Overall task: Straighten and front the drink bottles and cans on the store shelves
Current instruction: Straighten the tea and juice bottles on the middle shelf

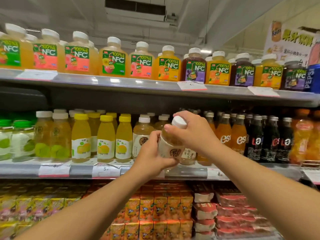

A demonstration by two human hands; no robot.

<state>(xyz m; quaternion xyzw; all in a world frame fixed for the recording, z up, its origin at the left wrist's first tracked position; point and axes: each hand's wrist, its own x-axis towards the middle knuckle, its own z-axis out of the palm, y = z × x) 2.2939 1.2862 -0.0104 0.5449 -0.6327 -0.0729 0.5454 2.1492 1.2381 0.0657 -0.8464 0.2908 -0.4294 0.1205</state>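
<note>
A pale amber drink bottle with a white cap and a cream label is tilted to the left in front of the middle shelf. My left hand wraps its lower body from the left. My right hand grips its neck and shoulder from the right, just under the cap. A matching bottle stands upright on the shelf just left of it. Another one is partly hidden behind my right wrist.
Yellow-capped juice bottles stand left of the held bottle; orange and dark glass soda bottles stand to the right. NFC juice bottles line the top shelf. Juice cartons and red packs fill the bottom shelf.
</note>
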